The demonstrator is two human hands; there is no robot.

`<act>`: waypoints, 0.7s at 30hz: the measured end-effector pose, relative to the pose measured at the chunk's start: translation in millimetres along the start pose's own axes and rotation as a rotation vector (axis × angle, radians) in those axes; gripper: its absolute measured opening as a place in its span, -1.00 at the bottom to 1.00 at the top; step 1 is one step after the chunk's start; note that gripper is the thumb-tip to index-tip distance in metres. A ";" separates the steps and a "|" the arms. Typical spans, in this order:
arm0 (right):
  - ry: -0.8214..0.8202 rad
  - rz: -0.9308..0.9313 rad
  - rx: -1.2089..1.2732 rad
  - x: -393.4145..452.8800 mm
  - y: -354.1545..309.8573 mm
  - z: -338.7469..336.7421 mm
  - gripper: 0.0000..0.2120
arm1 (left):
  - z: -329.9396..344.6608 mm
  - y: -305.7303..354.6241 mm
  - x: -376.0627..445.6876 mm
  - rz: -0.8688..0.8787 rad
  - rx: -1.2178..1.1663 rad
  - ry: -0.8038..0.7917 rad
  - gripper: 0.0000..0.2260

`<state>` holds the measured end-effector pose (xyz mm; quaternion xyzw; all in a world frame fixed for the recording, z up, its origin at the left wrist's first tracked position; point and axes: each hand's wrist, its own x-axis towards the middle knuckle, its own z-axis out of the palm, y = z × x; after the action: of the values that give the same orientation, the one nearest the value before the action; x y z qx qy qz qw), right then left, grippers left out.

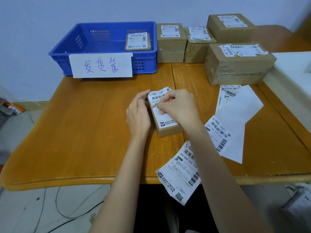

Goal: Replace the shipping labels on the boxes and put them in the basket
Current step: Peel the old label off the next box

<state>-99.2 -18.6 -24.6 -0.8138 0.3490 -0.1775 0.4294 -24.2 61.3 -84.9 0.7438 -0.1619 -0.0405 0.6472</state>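
Small box (168,130) lies between both hands: left (138,115) grips its side, right (178,106) pinches its label (159,96).

Basket (107,47) at counter (84,132) back-left corner; one box (138,42) inside, at its right end. Four boxes (235,64) right of basket along back edge. Small box (165,118) mid-counter. Loose labels (181,172) overhang front edge; more label sheets (235,118) right of small box.

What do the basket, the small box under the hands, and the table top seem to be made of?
Basket: blue moulded plastic, perforated walls, slight sheen.
Small box: matt brown cardboard, folded edges.
Table top: probably varnished wood or laminate; orange-brown and glossy.
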 end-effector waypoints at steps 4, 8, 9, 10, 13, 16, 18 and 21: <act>0.026 -0.044 -0.105 0.0 -2.0 10.5 -0.89 | 0.1 -3.5 2.6 0.003 -0.003 -0.001 -0.58; 0.025 -0.037 -0.124 1.0 -3.8 11.8 -0.91 | -0.2 -3.1 1.8 0.004 0.004 0.003 -0.58; 0.024 -0.036 -0.125 1.2 -4.3 11.5 -0.90 | -0.3 -3.6 2.0 0.006 0.001 0.002 -0.58; 0.021 -0.041 -0.133 1.0 -4.9 11.5 -0.89 | -0.5 -4.0 2.4 0.007 -0.002 0.000 -0.58; 0.019 -0.053 -0.162 -0.5 -5.2 13.6 -0.85 | -0.9 -3.8 2.3 0.005 0.002 -0.007 -0.57; 0.021 -0.035 -0.124 2.1 -3.1 10.2 -0.89 | -0.6 -1.4 0.8 0.007 0.004 -0.009 -0.56; 0.011 -0.012 -0.061 2.4 -2.4 4.5 -0.91 | 0.0 0.3 0.4 -0.005 0.009 -0.002 -0.56; 0.060 -0.013 -0.052 -3.2 -2.3 6.1 -0.91 | 0.1 -0.2 1.0 -0.019 0.014 0.007 -0.57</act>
<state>-96.9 -11.9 -26.2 -0.8214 0.3607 -0.1956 0.3962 -23.2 60.9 -85.0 0.7501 -0.1527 -0.0430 0.6420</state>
